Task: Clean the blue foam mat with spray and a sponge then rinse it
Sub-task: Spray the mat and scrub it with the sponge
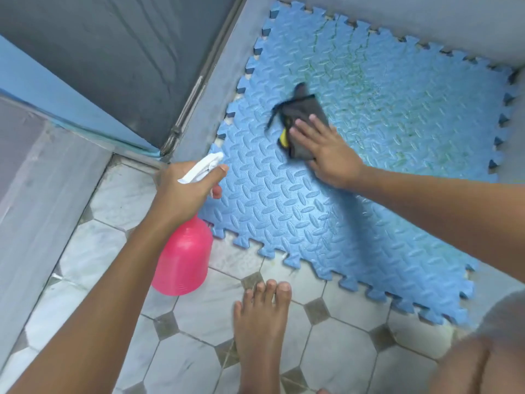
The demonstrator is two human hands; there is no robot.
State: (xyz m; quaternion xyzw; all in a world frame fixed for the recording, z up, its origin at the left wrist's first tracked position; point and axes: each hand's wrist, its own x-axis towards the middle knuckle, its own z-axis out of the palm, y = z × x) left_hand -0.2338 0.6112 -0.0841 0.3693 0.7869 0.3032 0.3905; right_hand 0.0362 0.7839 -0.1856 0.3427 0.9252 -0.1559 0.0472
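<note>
foot (262, 331): bare, planted on the tiled floor (196, 362) right at the bottom of the view, toes pointing up toward the mat's near edge. a blurry bit of knee or clothing sits in the bottom right corner, can't really tell which.

floor tiles: pale marble-ish octagons with little dark diamond insets, kinda grimy along the grout.

left hand (181, 191): wrapped tight round the neck of the spray bottle (183, 257), thumb up by the white trigger head, a finger curled on the trigger. pink body hangs below the fist, just off the mat's left corner, above the tiles.

blue foam mat (369, 177): jigsaw-edged tile with a diamond-plate texture, lying flat on the floor, its far and right edges tucked against a grey wall (426, 21). greenish smudgy stains toward the far half, near half looks cleaner and a bit shiny.

right hand (324, 155): flat and spread out, palm down, pressing the sponge (301, 123) onto the mat around its middle-left area.

sponge: dark grey with a yellow bit at the side, motion-blurred, so the exact shape is hard to call.

door (113, 61): dark grey panel with a metal frame strip at far left, blue wall beside it.
</note>
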